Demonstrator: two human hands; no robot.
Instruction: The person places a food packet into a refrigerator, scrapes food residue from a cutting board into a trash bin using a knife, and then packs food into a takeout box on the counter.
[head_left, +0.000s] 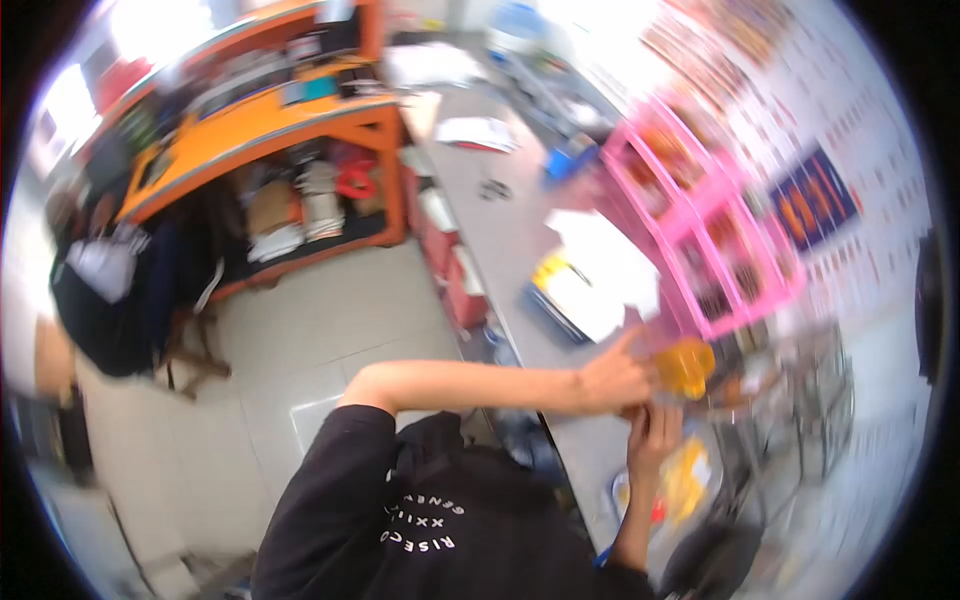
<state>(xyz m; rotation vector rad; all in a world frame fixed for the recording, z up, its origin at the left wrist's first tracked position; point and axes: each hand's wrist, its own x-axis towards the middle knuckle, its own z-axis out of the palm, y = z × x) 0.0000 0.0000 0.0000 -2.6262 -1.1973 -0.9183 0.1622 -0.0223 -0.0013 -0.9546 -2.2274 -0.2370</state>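
My left hand (615, 376) reaches across to the right over the grey counter, its fingers closed at a see-through amber thing (684, 368). Blur hides what kind of thing that is. Just below it, my right hand (655, 432) is raised with bent fingers close to my left hand; what they pinch, if anything, is too smeared to make out. Beneath my right hand lies a clear tray or bag with yellow pieces (688, 480). White sheets (605, 275) rest on a yellow and blue box (555, 290) beside my left hand.
A pink compartment rack (690, 225) with small items stands against the wall. Along the grey counter (480, 215) lie scissors (495, 189) and papers. A wire rack (815, 400) stands to the right. Across the floor, a seated person (120, 290) is at an orange desk (250, 125).
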